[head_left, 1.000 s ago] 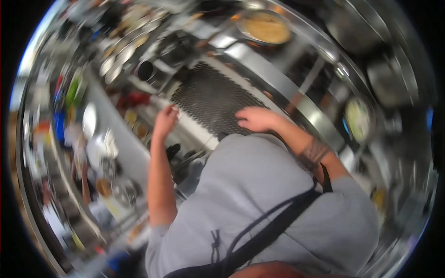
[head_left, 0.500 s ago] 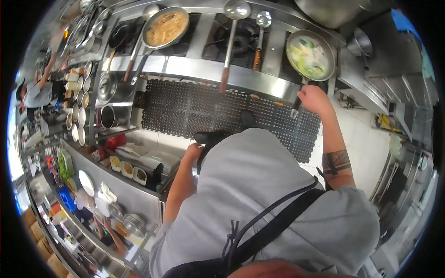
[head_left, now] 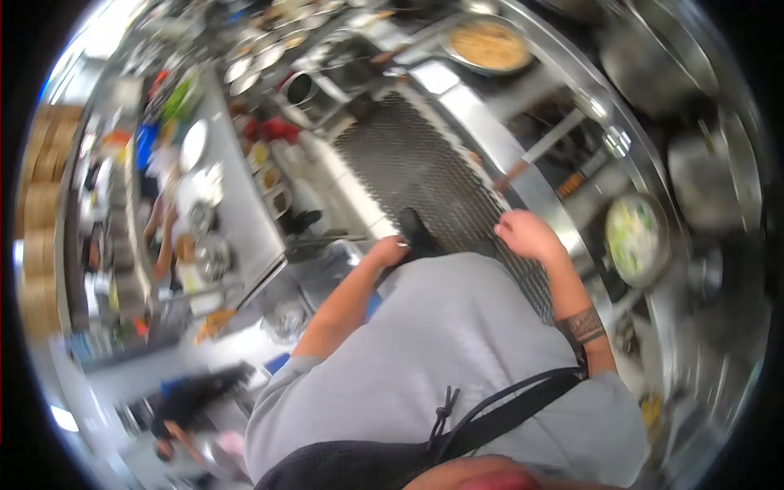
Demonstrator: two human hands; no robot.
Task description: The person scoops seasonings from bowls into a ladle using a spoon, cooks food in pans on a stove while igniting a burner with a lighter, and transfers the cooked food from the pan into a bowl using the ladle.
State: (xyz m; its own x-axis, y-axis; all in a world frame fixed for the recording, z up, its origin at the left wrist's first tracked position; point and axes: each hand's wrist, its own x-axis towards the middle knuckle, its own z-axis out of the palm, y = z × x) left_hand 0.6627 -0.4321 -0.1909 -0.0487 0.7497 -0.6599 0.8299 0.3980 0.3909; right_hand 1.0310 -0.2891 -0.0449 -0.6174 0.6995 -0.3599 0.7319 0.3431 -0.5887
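My left hand (head_left: 387,251) is in front of my body on the left, above the dark shoe (head_left: 418,230). Its fingers are curled together round a small pale spot that I cannot make out. My right hand (head_left: 531,235) hangs over the dark floor mat (head_left: 400,155), beside the stove's front edge. Its fingers are loosely bent and nothing shows in them. To its right, on the stove, a pan (head_left: 637,239) holds green and white food. A second pan (head_left: 490,44) with orange-brown food sits farther up the stove.
Two ladles (head_left: 592,104) (head_left: 616,141) lie across the stove, their handles over its front edge. Large pots (head_left: 653,69) stand behind. At left, a steel counter (head_left: 245,208) has food containers and plates. A co-worker in dark clothes (head_left: 192,400) is at lower left; another person's arms (head_left: 166,237) reach over dishes.
The view has swung, with the stove now slanting down the right side. My right hand was at the green-food pan's handle half a second ago and is now apart from it.
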